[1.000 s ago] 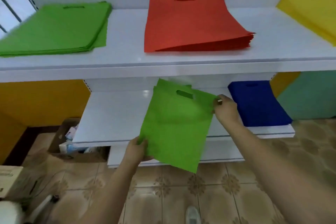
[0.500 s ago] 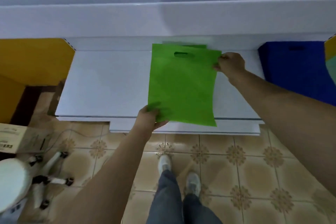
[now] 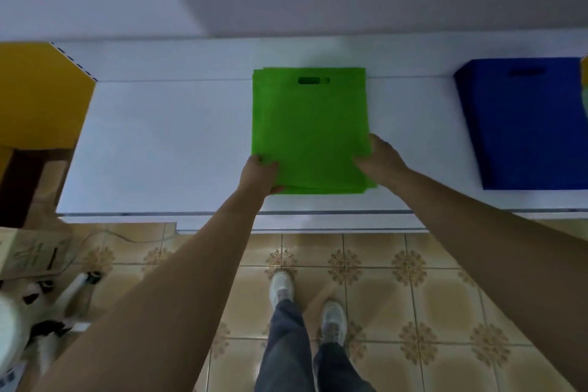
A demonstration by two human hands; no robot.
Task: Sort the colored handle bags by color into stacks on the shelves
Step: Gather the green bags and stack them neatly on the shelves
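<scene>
Green handle bags lie flat in a small stack on the white lower shelf, handle holes away from the person. The left hand grips the near left corner, fingers curled under; the right hand holds the near right edge. A blue stack lies well apart to the right.

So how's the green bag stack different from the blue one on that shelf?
The green stack lies mid-shelf, gripped by the left hand and right hand; the blue stack sits untouched at the right, partly out of frame. Both lie flat with handle cutouts facing away.
</scene>
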